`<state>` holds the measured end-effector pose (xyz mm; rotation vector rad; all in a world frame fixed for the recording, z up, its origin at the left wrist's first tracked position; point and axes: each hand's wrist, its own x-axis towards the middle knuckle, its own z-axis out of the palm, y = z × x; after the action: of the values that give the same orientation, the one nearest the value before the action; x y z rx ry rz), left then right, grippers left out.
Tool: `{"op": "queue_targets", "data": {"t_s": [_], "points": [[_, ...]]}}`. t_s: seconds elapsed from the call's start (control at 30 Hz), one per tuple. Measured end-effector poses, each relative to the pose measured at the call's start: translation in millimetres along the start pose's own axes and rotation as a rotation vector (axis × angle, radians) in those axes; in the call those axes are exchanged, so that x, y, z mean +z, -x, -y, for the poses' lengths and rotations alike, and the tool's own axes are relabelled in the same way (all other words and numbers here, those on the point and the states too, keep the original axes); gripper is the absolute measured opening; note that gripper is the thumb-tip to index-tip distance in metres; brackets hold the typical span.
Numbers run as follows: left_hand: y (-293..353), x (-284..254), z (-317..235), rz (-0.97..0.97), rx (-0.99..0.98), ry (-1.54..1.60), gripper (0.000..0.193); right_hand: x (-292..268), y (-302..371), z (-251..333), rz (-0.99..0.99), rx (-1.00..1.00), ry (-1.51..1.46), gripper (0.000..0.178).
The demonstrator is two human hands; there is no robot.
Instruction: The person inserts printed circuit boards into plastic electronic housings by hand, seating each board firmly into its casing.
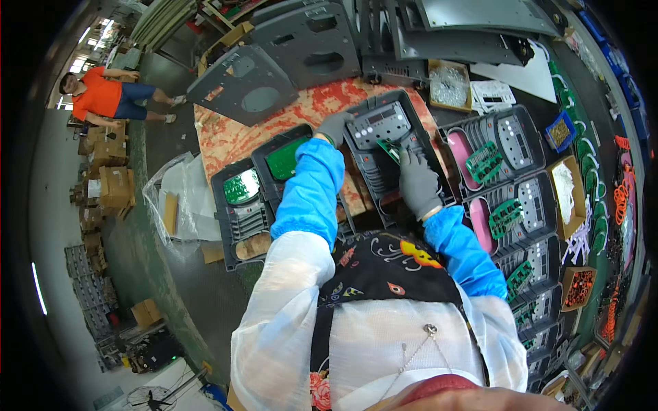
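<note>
Left hand and right hand, gray-gloved, at the central housing; green circuit board at the right fingertips.

Far left, a person in an orange shirt near stacked cardboard boxes; next, two dark open housings side by side at the edge of a red-and-cream tabletop; left hand curled at the central housing's upper left corner, cannot tell whether it grips; central housing open, gray control panel in its upper part; circuit board tilted just below that panel, within the housing's outline, its right end pinched by the right thumb and fingers; right, a column of similar housings with green boards and panels, the upper two showing pink inserts; beyond, a carton of white parts.
</note>
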<state>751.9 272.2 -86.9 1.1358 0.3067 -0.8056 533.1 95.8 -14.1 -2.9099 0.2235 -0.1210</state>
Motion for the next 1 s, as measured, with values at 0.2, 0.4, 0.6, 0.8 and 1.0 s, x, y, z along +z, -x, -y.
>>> {"op": "queue_targets", "data": {"t_s": [0.2, 0.4, 0.6, 0.8, 1.0], "points": [[43.7, 37.7, -35.4, -0.144, 0.21, 0.003, 0.024, -60.2, -16.3, -36.4, -0.154, -0.468, -0.289, 0.042], [88.0, 61.9, -38.8, -0.004, 0.39, -0.025, 0.038, -65.5, -57.4, -60.2, -0.204, -0.467, -0.707, 0.041], [138.6, 91.3, -22.3, -0.016, 0.502, -0.143, 0.057, -76.6, -83.6, -68.6, -0.039, -0.464, -0.901, 0.037], [161.4, 107.9, -12.6, 0.02, 0.675, -0.358, 0.078, -91.4, -88.5, -71.3, 0.058, -0.425, -0.853, 0.032], [166.3, 113.8, -4.2, 0.009, 0.675, -0.461, 0.078, -74.2, -84.9, -64.0, -0.142, -0.379, -0.798, 0.032]]}}
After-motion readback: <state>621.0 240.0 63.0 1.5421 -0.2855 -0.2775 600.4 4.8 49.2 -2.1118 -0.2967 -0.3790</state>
